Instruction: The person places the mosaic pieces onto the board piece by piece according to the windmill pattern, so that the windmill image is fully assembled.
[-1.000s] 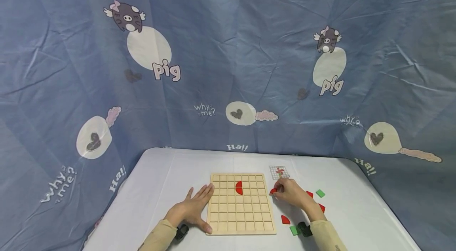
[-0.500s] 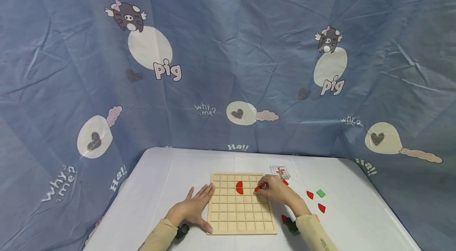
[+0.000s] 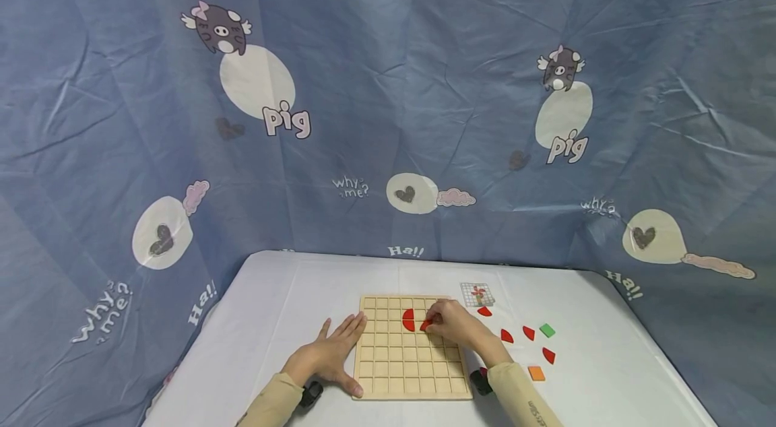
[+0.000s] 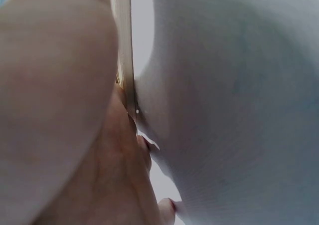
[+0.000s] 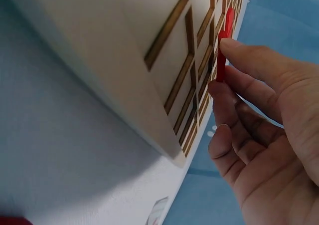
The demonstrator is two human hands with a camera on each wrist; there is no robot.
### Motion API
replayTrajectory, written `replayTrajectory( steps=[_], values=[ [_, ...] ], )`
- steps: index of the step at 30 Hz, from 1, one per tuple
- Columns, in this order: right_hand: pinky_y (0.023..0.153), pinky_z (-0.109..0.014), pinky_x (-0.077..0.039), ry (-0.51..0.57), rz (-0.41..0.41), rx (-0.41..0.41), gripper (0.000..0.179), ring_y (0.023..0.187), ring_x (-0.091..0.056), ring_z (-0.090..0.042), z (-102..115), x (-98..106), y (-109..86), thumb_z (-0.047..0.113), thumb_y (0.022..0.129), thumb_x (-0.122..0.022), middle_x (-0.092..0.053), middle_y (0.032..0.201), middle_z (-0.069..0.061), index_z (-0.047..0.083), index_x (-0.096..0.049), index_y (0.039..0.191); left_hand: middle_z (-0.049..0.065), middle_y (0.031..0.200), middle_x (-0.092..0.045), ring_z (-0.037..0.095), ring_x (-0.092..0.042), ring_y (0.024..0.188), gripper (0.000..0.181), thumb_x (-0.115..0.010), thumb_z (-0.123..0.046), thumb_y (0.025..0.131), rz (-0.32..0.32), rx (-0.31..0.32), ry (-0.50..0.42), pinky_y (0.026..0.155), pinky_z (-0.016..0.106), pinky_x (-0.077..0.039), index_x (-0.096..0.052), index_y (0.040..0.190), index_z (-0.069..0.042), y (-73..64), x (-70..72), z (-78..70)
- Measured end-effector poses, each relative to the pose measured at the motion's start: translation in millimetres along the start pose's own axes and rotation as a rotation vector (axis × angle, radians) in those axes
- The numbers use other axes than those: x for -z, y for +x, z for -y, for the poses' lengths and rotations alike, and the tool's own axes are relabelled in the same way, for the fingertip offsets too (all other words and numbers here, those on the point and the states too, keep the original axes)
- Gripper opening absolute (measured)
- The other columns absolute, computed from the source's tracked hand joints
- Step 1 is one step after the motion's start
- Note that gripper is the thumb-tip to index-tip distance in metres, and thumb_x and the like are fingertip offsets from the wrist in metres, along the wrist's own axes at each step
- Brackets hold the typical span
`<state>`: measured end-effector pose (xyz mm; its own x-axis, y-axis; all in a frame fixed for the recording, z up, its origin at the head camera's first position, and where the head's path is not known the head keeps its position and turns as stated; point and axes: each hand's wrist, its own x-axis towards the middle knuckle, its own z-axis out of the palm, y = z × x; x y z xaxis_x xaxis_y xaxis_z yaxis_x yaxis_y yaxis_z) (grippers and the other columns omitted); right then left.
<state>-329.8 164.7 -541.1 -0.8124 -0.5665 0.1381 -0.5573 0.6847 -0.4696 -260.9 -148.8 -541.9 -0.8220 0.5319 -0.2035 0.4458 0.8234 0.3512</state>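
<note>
A square wooden grid board point(image 3: 410, 368) lies on the white table in the head view. My left hand point(image 3: 329, 354) rests with spread, straight fingers along the board's left edge, its thumb at the near corner. In the left wrist view the palm point(image 4: 55, 85) fills the left side beside the board's edge point(image 4: 127, 55). My right hand point(image 3: 455, 322) pinches a red quarter-circle piece point(image 5: 221, 60) between thumb and fingers, close over the board's upper right cells. Two red quarter-circle pieces point(image 3: 408, 320) sit in neighbouring cells just left of it, forming a half disc.
Beyond the board's far right corner lies a small pattern card point(image 3: 477, 294) with a printed grid and red shape. Several red pieces point(image 3: 506, 336) are scattered right of the board, with a green square point(image 3: 547, 330) and an orange square point(image 3: 536, 373). A patterned blue curtain point(image 3: 364, 110) hangs behind.
My right hand has carried the red quarter-circle piece leftward from beside the board to over its cells, near the two red pieces. The left hand has stayed in place.
</note>
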Motion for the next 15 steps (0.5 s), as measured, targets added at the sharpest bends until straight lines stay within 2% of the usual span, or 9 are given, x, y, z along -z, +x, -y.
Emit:
replayTrajectory(
  steps=[9,15],
  values=[
    [0.064,-0.018,-0.051,-0.01,0.004,0.037,0.012,0.074,-0.056,0.0,4.0,-3.9,4.0,0.015,0.083,-0.076,-0.065,0.088,0.004,0.012,-0.07,0.093,0.015,0.163,-0.006,0.035,-0.009,0.15,0.139,-0.08,-0.066,0.055,-0.005,-0.002,0.002,0.116,0.067,-0.001,-0.007,0.155,-0.003,-0.3,0.6,-1.2],
    [0.069,-0.023,-0.053,-0.024,0.014,0.04,0.009,0.083,-0.059,-0.008,6.4,-3.9,5.2,0.013,0.086,-0.073,-0.065,0.093,0.002,0.013,-0.072,0.094,0.014,0.163,-0.006,0.035,-0.009,0.15,0.139,-0.08,-0.066,0.054,-0.007,0.003,0.0,0.116,0.067,-0.001,-0.008,0.155,-0.003,-0.2,-0.2,-1.3]
  ],
)
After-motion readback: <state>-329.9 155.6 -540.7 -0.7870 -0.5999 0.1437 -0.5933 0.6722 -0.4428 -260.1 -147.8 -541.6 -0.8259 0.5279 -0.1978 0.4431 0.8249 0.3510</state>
